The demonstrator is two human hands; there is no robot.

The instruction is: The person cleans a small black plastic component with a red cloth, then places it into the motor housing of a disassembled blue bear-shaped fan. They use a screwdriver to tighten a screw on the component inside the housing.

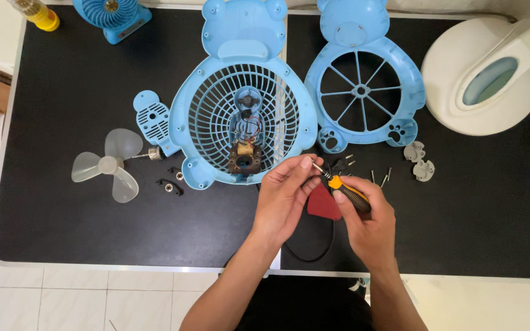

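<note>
My right hand [368, 219] grips a small screwdriver [346, 190] with an orange and black handle, tip pointing up-left. My left hand [286, 195] pinches the tip end of the screwdriver, where a small screw [314, 163] seems to sit between the fingertips. Just above my hands lies a blue bear-shaped fan shell with a grille [243, 116], a small circuit board and motor [245, 156] showing inside it. A red triangular pick [323, 203] lies under my hands on the black mat.
A second blue fan shell with spokes [363, 86] lies to the right. A translucent fan blade [108, 165], blue cover plate [153, 117] and small nuts [170, 184] lie left. Loose screws [383, 178], grey clips [419, 162], a white lamp base [483, 83], a small blue fan [115, 15].
</note>
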